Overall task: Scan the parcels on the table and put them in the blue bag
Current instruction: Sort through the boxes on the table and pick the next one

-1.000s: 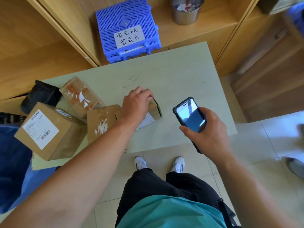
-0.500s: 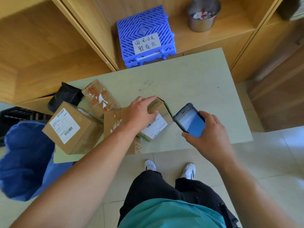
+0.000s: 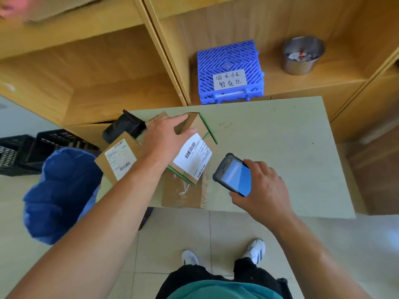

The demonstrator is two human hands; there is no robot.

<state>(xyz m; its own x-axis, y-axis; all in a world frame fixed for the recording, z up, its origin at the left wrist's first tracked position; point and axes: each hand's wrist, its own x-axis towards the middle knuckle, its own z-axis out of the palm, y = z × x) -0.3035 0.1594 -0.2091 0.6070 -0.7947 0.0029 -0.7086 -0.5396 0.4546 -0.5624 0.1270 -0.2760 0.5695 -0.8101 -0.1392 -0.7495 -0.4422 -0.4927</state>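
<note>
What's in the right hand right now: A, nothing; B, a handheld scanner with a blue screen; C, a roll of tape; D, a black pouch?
B: the right hand grips a dark handheld scanner, its screen blue, next to the labelled box held by the left hand.

Pale green bench point(image 3: 280, 137), its load crowded at the left end — a labelled carton point(image 3: 117, 160) by the left edge, a black pouch point(image 3: 123, 129) at the far corner, a flat taped parcel point(image 3: 183, 195) on the near edge.
</note>
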